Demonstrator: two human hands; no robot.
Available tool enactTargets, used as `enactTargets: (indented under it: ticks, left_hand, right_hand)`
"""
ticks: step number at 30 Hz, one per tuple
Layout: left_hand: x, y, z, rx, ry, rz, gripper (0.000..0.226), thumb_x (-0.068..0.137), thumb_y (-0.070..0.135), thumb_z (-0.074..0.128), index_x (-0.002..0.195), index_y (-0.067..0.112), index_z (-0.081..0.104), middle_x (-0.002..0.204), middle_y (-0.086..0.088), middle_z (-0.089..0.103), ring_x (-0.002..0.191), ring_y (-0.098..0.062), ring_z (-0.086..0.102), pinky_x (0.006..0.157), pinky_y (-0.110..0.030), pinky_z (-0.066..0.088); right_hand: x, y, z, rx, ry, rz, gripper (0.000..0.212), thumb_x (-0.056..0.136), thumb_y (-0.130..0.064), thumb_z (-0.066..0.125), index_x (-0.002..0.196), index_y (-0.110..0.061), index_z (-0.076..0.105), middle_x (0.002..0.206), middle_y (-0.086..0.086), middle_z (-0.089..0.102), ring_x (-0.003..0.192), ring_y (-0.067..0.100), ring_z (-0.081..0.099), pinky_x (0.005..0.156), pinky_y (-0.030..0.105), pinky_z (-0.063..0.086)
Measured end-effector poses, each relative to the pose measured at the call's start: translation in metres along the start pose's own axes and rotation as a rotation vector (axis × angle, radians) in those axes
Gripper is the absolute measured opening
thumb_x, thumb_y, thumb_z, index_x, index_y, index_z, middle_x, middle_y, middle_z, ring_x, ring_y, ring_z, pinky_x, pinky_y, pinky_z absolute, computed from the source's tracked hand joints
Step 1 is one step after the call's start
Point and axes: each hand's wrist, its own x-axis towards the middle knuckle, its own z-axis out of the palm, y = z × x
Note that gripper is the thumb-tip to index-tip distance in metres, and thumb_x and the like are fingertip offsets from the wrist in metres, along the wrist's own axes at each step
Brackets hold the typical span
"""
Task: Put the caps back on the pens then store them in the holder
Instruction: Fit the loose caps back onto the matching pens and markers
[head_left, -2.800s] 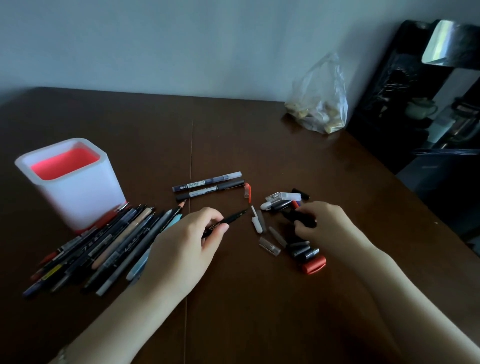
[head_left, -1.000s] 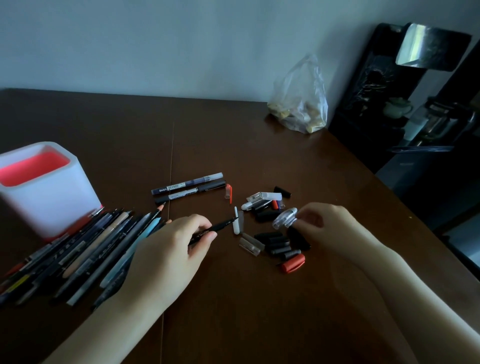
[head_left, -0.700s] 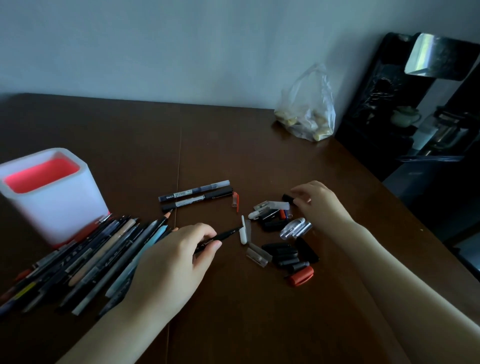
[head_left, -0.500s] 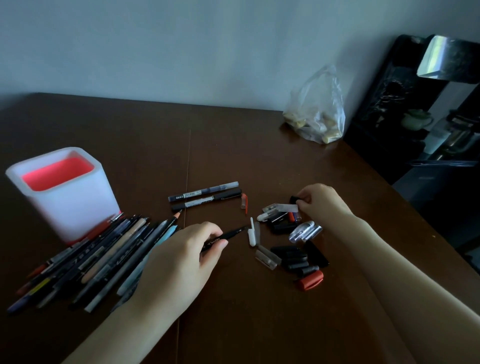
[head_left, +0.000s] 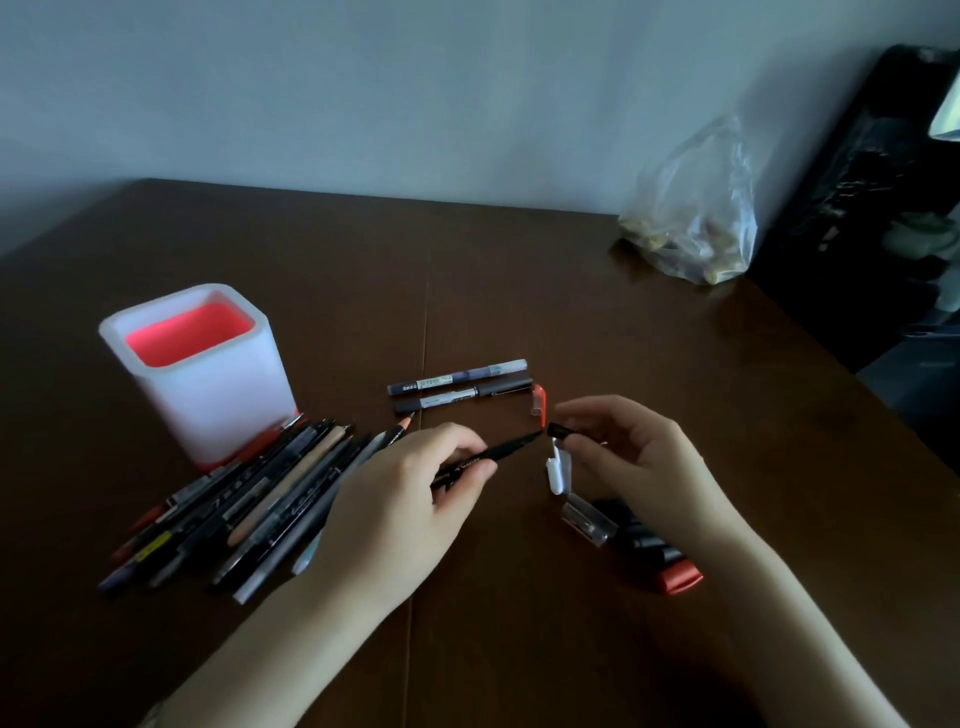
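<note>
Dark table (head_left: 519, 597): black pen (head_left: 501, 451) tip just short of cap (head_left: 558, 431).

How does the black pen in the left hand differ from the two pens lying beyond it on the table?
The black pen is uncapped, its bare tip pointing at the black cap in the right hand; the two pens look capped. The black pen is gripped in the left hand and angled; the two pens lie loose, side by side. All are slim and dark-barrelled, and none is in the holder yet.

Dark wooden table (head_left: 519, 291), holder (head_left: 208, 379), pens (head_left: 249, 499), caps (head_left: 644, 540), bag (head_left: 696, 218)
</note>
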Motion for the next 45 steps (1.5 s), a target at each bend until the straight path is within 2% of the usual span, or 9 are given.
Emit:
enactTargets:
  ticks: [5,10,23,26,29,32,35,39,45]
  left_hand:
    - [-0.001,0.000,0.000,0.003,-0.015,0.012,0.029,0.082,0.043,0.045,0.091,0.024,0.066,0.080,0.022,0.057,0.091,0.001,0.054,0.075,-0.007,0.044]
    - [-0.002,0.002,-0.001,-0.009,-0.038,0.016,0.029,0.082,0.042,0.047,0.091,0.023,0.067,0.081,0.015,0.066,0.083,-0.003,0.058,0.071,-0.016,0.048]
    - [-0.002,0.000,-0.002,-0.033,-0.088,0.105,0.030,0.080,0.037,0.053,0.086,0.015,0.072,0.074,0.006,0.068,0.075,-0.005,0.057,0.062,-0.013,0.046]
    - [0.002,-0.003,-0.008,0.010,-0.172,0.139,0.031,0.079,0.039,0.049,0.086,0.020,0.072,0.071,0.009,0.067,0.068,-0.004,0.058,0.055,-0.024,0.049]
    - [0.003,0.002,-0.011,0.077,-0.155,0.169,0.029,0.078,0.040,0.050,0.083,0.020,0.071,0.072,0.008,0.068,0.067,-0.004,0.059,0.056,-0.031,0.052]
    - [0.006,0.005,-0.017,0.192,0.025,0.160,0.025,0.078,0.034,0.060,0.094,0.016,0.067,0.084,0.004,0.069,0.075,-0.013,0.063,0.067,-0.032,0.053]
    - [0.010,-0.002,-0.030,0.240,0.139,-0.002,0.023,0.075,0.019,0.074,0.095,0.014,0.063,0.082,0.002,0.065,0.070,-0.016,0.060,0.057,-0.030,0.052]
    - [0.007,0.003,-0.035,0.336,-0.052,-0.218,0.017,0.083,0.041,0.060,0.081,0.025,0.057,0.076,0.009,0.059,0.072,-0.009,0.054,0.058,-0.023,0.039]
    - [0.002,0.006,-0.030,0.480,-0.411,-0.263,0.031,0.080,0.056,0.056,0.087,0.025,0.057,0.080,0.007,0.063,0.075,-0.007,0.058,0.068,-0.024,0.048]
  right_hand:
    - [-0.002,0.004,-0.001,0.016,0.053,0.019,0.025,0.084,-0.008,0.061,0.083,-0.033,0.066,0.076,-0.011,0.068,0.068,0.002,0.062,0.065,0.017,0.051]
    - [-0.003,0.004,0.001,-0.019,-0.015,-0.007,0.024,0.084,-0.008,0.060,0.086,-0.032,0.066,0.076,-0.008,0.065,0.056,0.000,0.053,0.053,0.011,0.044]
    - [-0.009,0.003,0.008,-0.121,-0.102,-0.142,0.035,0.080,-0.009,0.066,0.082,-0.044,0.065,0.074,-0.010,0.069,0.074,0.006,0.063,0.066,0.015,0.049]
    - [-0.010,0.005,0.014,-0.315,-0.135,-0.223,0.027,0.080,-0.013,0.068,0.092,-0.036,0.070,0.075,-0.028,0.064,0.081,-0.011,0.059,0.072,0.007,0.044]
    - [-0.010,0.003,0.018,-0.536,-0.219,-0.364,0.026,0.083,-0.027,0.057,0.107,-0.028,0.067,0.088,-0.020,0.065,0.088,-0.007,0.053,0.078,0.007,0.040]
    - [-0.002,-0.003,0.000,-0.634,-0.033,-0.389,0.024,0.084,-0.025,0.058,0.105,-0.024,0.069,0.084,-0.011,0.066,0.086,0.009,0.053,0.075,0.018,0.038]
    - [0.022,-0.004,-0.025,-0.600,0.210,-0.190,0.024,0.086,-0.013,0.059,0.108,-0.015,0.067,0.095,-0.004,0.059,0.099,0.016,0.052,0.082,0.022,0.033]
    - [0.067,0.002,-0.017,-0.650,0.180,-0.067,0.024,0.089,-0.015,0.055,0.111,-0.015,0.066,0.101,0.004,0.052,0.108,0.023,0.047,0.090,0.029,0.036]
    - [0.105,0.006,0.011,-0.807,-0.072,-0.009,0.026,0.090,-0.022,0.051,0.113,-0.025,0.063,0.115,0.000,0.049,0.118,0.019,0.036,0.097,0.033,0.032]
